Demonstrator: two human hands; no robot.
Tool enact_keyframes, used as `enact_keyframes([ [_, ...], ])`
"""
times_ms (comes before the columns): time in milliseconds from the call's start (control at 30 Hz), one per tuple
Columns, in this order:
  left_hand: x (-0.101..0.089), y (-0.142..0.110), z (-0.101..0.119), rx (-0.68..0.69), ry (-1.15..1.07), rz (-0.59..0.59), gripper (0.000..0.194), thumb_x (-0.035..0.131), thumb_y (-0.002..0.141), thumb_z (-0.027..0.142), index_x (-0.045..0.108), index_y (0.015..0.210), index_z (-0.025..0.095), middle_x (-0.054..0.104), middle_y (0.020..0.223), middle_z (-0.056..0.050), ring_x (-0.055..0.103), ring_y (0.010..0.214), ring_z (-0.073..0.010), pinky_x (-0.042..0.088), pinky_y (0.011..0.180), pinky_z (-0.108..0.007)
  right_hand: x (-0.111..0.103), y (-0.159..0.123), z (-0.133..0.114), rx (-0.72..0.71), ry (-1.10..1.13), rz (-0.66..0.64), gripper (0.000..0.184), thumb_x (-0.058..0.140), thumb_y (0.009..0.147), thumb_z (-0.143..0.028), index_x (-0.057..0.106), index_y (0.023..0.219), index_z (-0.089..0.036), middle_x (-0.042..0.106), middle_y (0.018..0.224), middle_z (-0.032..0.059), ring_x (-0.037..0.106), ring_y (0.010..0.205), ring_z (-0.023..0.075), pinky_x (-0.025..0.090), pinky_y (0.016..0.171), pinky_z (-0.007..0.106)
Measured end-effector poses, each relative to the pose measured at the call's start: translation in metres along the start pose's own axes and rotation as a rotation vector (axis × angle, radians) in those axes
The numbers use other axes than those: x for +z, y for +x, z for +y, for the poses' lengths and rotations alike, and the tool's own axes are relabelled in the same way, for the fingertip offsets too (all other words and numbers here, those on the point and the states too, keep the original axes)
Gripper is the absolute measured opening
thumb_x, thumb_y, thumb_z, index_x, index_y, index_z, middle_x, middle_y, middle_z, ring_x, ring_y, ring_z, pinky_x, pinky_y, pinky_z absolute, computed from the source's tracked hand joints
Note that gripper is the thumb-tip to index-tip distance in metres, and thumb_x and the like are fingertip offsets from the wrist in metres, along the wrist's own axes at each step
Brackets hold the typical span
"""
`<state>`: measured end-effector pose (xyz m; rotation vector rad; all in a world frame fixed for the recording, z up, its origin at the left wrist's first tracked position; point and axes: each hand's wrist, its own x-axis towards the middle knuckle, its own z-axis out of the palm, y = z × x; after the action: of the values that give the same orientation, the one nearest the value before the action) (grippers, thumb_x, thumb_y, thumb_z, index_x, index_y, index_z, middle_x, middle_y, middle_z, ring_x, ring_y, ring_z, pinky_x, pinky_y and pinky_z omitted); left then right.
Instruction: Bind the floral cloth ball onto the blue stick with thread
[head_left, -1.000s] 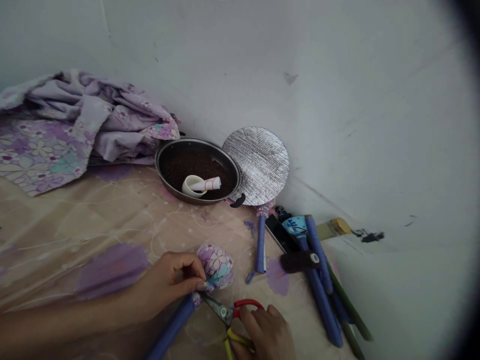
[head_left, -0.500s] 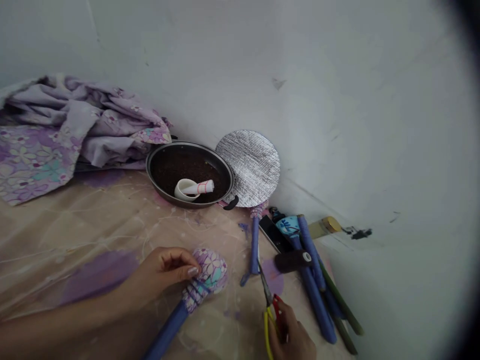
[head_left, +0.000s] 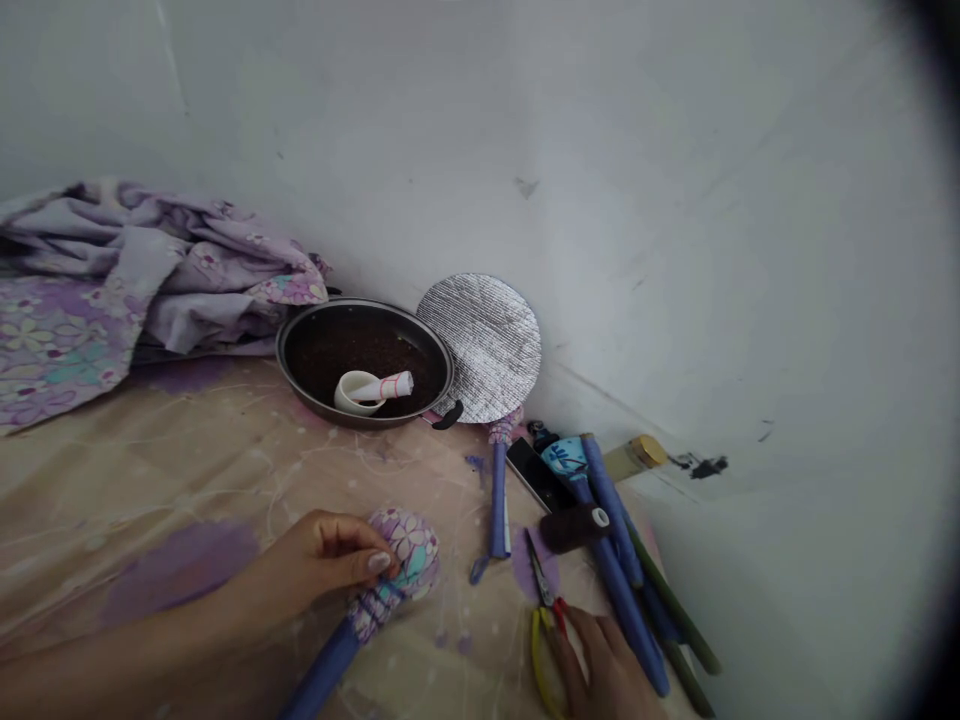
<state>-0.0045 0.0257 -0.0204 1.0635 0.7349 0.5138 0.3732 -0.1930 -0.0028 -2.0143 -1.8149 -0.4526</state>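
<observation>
Lilac floral cloth bulb [head_left: 405, 550] on a blue foam stick [head_left: 322, 665] sits pinched in the fingers of the left hand [head_left: 319, 555]; the right hand [head_left: 611, 680] has drawn away, lying at red-and-yellow-handled metal snips [head_left: 544, 600], its grip unclear.

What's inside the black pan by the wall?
The pan holds dark brown granules, with a white cup lying on them and a white roll with red marks in its mouth. The granules hide the pan's base.

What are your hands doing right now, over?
Left hand pinching floral cloth bulb on blue foam rod. Right hand at red-and-yellow-handled scissors. Other blue foam rods lying just beside it.
</observation>
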Motion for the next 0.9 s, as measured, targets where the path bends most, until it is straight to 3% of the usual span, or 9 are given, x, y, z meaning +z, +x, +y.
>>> enact_keyframes([
  [67,0.003,-0.001,0.001,-0.028,-0.034,0.046,0.071,0.107,0.066,0.088,0.095,0.083,0.02,0.087,0.085,-0.009,0.064,0.073,-0.0177,0.051,0.072,-0.033,-0.008,0.016,-0.029,0.033,0.247,-0.007,0.053,0.051,0.133,-0.062,0.087,0.116,-0.027,0.087,0.095,0.0084,0.084,0.06,0.0227,0.065,0.053,0.03],
  [200,0.015,-0.007,0.005,-0.058,-0.047,0.054,0.069,0.109,0.062,0.084,0.093,0.079,0.019,0.087,0.085,-0.009,0.059,0.068,-0.0153,0.046,0.066,-0.031,-0.014,0.047,-0.11,0.0,0.634,0.019,0.039,0.057,0.132,-0.043,0.086,0.111,-0.027,0.084,0.097,0.007,0.078,0.065,0.0187,0.065,0.059,0.025],
  [267,0.022,-0.011,0.008,-0.067,-0.065,0.039,0.069,0.11,0.062,0.084,0.093,0.08,0.02,0.086,0.082,-0.007,0.058,0.067,-0.0148,0.046,0.066,-0.03,-0.012,0.06,-0.144,-0.056,0.735,-0.007,0.031,0.062,0.128,-0.035,0.084,0.108,-0.027,0.08,0.09,0.0053,0.08,0.069,0.0205,0.066,0.063,0.026],
  [367,0.031,-0.017,0.013,-0.075,-0.116,0.031,0.067,0.111,0.063,0.082,0.094,0.081,0.02,0.081,0.074,-0.004,0.055,0.064,-0.014,0.045,0.066,-0.029,-0.006,0.071,-0.175,-0.087,0.725,-0.013,0.019,0.07,0.121,-0.028,0.082,0.106,-0.027,0.081,0.091,0.003,0.073,0.059,0.0166,0.061,0.056,0.025],
  [533,0.037,-0.024,0.016,-0.074,-0.198,0.037,0.056,0.112,0.071,0.073,0.098,0.085,0.021,0.084,0.079,-0.005,0.057,0.069,-0.0148,0.043,0.07,-0.029,0.01,0.073,-0.197,-0.063,0.571,0.083,0.024,0.076,0.121,-0.038,0.079,0.099,-0.029,0.079,0.085,-0.0006,0.067,0.05,0.0163,0.056,0.05,0.028],
  [667,0.038,-0.024,0.017,-0.013,-0.167,0.038,0.055,0.113,0.072,0.074,0.097,0.082,0.022,0.084,0.081,-0.004,0.055,0.071,-0.0144,0.042,0.07,-0.029,0.023,0.069,-0.211,0.064,0.725,0.164,0.032,0.063,0.121,-0.03,0.07,0.09,-0.029,0.072,0.078,-0.003,0.067,0.054,0.0161,0.046,0.051,0.028],
  [767,0.039,-0.024,0.023,0.043,-0.128,-0.004,0.054,0.112,0.074,0.074,0.098,0.084,0.023,0.086,0.087,-0.005,0.062,0.078,-0.0171,0.047,0.075,-0.03,0.027,0.068,-0.212,0.095,0.834,0.134,0.026,0.062,0.113,-0.02,0.067,0.089,-0.029,0.07,0.08,-0.0034,0.067,0.062,0.0154,0.043,0.056,0.025],
  [900,0.038,-0.023,0.026,0.092,-0.113,-0.026,0.052,0.111,0.077,0.073,0.098,0.086,0.024,0.088,0.095,-0.006,0.065,0.082,-0.0174,0.05,0.075,-0.028,0.023,0.067,-0.203,0.096,0.957,0.089,0.021,0.065,0.104,-0.019,0.063,0.085,-0.028,0.065,0.078,-0.005,0.063,0.063,0.0146,0.04,0.059,0.024],
])
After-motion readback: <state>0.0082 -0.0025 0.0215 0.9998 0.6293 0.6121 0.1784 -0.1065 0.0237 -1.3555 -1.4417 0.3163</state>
